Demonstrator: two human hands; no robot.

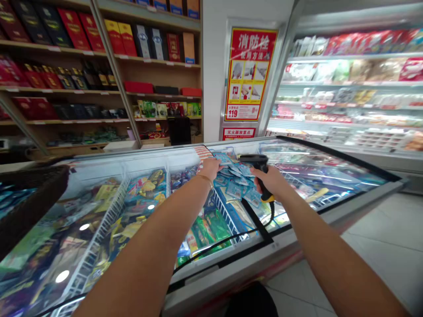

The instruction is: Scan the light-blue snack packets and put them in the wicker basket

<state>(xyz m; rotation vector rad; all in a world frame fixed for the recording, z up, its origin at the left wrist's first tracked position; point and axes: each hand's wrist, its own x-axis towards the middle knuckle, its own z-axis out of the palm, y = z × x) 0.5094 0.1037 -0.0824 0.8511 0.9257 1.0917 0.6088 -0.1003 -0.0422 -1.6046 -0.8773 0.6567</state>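
A heap of small blue packets (234, 189) lies on the sliding glass top of a chest freezer. My left hand (208, 168), with a bracelet on its wrist, is at the left side of the heap, its fingers closed on a blue packet (222, 157). My right hand (275, 181) is wrapped round the handle of a black barcode scanner (254, 158) with a yellow base. The scanner's head points left over the packets, and its black cable (228, 240) curves down and left across the glass. A red-and-white striped piece (203, 152) sits just behind my left hand.
The freezer (291, 246) holds bagged goods between white wire dividers (99, 237). A dark woven basket (36, 198) with packets stands at the left. Shelves of boxes and bottles (158, 61) line the back; a lit display fridge (350, 97) is at the right. Tiled floor (380, 246) lies in front.
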